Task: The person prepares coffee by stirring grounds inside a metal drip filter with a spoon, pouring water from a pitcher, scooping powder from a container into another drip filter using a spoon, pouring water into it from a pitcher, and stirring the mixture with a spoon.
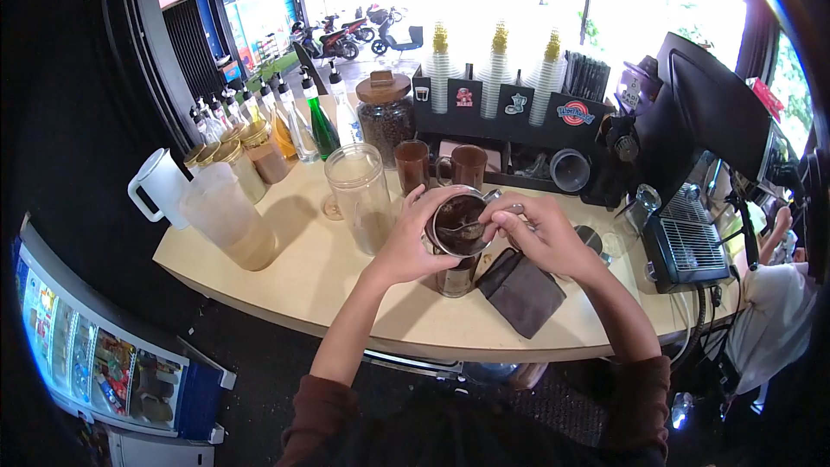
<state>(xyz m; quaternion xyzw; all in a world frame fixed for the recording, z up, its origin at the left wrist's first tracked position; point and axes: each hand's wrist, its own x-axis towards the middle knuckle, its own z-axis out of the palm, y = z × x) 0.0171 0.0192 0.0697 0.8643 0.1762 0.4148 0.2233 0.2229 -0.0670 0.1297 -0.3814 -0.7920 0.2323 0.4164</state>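
Observation:
My left hand (410, 240) is wrapped round a metal cup (443, 246), which is tilted so its opening faces me. Dark brown stuff coats the inside of the cup. In the fingers of my right hand (536, 233) is a metal spoon (471, 225), its bowl end inside the cup. Right below the cup stands a glass (456, 284) with dark contents, partly covered by it. A folded dark cloth (523, 296) lies on the counter under my right hand. Two brown-filled glass mugs (467, 164) stand just behind the cup.
A clear lidless jar (356, 199) and two plastic pitchers (226, 220) stand to the left. Behind are syrup bottles (322, 125), a coffee bean jar (386, 121) and a black organiser (536, 112) with stacked cups. A coffee machine (687, 242) and another person (774, 311) are at the right.

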